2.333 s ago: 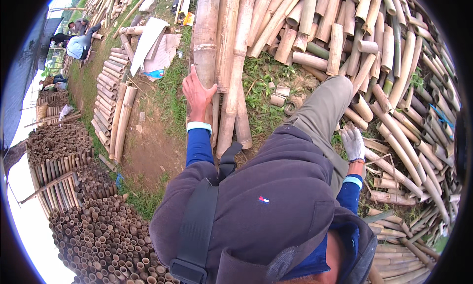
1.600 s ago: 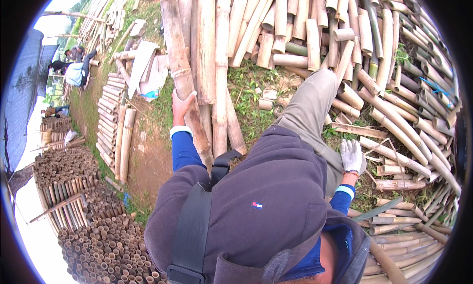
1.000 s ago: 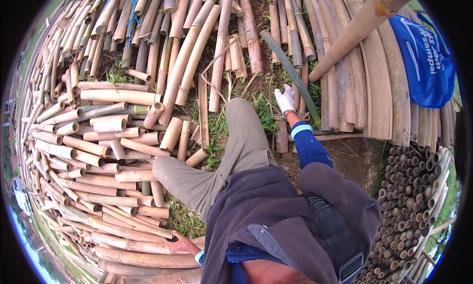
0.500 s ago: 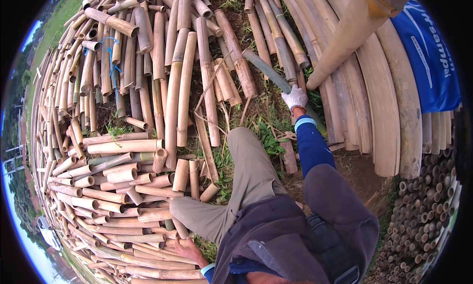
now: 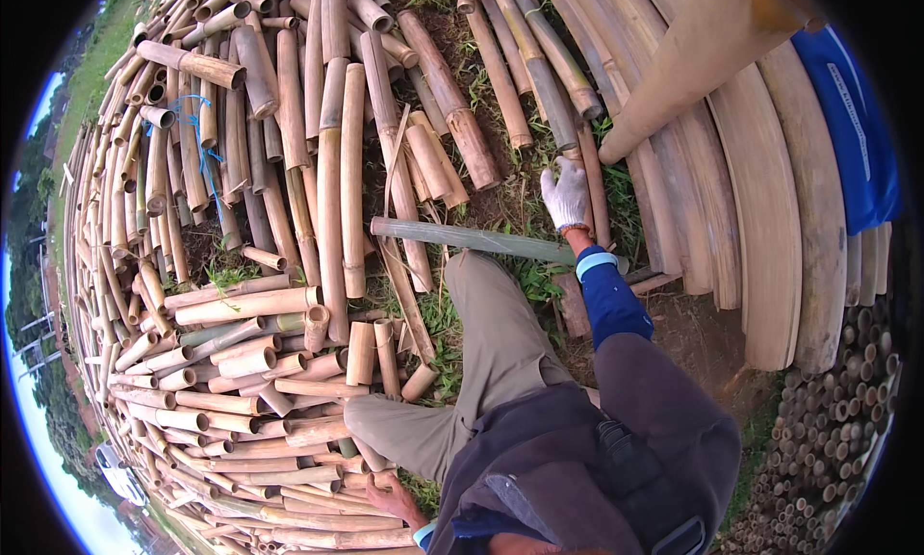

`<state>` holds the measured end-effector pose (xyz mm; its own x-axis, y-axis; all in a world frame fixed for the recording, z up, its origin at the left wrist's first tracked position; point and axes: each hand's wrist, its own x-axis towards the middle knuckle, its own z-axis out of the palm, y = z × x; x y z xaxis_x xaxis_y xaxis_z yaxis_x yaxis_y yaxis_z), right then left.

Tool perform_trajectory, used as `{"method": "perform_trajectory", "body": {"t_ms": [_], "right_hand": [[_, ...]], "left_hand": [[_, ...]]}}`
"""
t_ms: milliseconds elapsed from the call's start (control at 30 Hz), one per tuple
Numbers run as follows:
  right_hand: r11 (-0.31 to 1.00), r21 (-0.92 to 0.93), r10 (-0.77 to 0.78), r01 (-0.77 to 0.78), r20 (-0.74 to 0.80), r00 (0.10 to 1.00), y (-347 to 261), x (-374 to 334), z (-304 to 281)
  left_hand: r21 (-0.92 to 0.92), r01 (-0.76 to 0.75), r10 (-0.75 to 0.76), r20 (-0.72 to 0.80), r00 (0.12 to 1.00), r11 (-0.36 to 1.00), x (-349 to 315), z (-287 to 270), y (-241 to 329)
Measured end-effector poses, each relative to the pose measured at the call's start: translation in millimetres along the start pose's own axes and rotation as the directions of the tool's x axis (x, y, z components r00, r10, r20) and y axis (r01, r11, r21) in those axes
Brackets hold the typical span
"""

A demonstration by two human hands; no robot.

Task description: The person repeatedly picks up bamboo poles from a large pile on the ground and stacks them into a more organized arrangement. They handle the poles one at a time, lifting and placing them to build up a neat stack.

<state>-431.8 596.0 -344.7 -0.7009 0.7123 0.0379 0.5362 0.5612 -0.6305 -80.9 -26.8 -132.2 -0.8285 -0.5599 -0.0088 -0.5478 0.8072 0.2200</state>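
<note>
Down by our bent knees (image 5: 491, 314), our bare left hand (image 5: 392, 498) is just off the edge of the bamboo pile, fingers looking spread, with nothing in it that we can see. Our gloved right hand (image 5: 566, 197) is out front, thumb standing well apart from the fingers, so it doesn't look like we've got a grip on anything; whether the fingertips touch the grey pole end (image 5: 553, 122) beyond them, we can't tell. That green strip (image 5: 472, 239) lies crosswise in front of our knee, running under our right wrist, so we'd call it loose. Progress-wise, loads of short tubes (image 5: 248, 307) on our left are already cut down, but they're lying every which way, so we'd say the sorting there isn't done. Over on the right, the long wide lengths (image 5: 756, 208) sit side by side, way tidier, with a thick pole (image 5: 707, 64) slanting over them and a blue sheet (image 5: 847, 112) on top. Past those, the round tubes (image 5: 818, 411) are neatly stacked, so that bit looks finished to us. Way off left there's a white car (image 5: 120, 473).
</note>
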Motion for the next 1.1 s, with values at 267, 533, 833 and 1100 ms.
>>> {"method": "perform_trajectory", "body": {"t_ms": [267,533,833,1100], "right_hand": [[0.866,0.381,0.254,-0.325,0.223,0.941,43.2,106.8,16.2],[0.338,0.489,0.064,-0.804,0.841,0.538,-20.9,48.1,35.0],[0.547,0.511,-0.035,-0.663,0.806,0.591,-63.0,-104.4,-11.4],[0.986,-0.135,0.161,-0.094,0.679,0.716,-34.6,-87.9,-47.5]], "left_hand": [[-0.043,-0.026,0.029,0.077,0.997,0.999,7.2,11.2,-11.9],[-0.049,-0.081,0.082,0.011,0.997,0.995,6.8,20.7,-21.5],[-0.095,0.071,-0.065,0.066,0.996,0.993,-11.5,18.7,-29.5],[-0.161,0.041,-0.029,0.077,0.997,0.986,-9.5,33.5,-19.9]]}}
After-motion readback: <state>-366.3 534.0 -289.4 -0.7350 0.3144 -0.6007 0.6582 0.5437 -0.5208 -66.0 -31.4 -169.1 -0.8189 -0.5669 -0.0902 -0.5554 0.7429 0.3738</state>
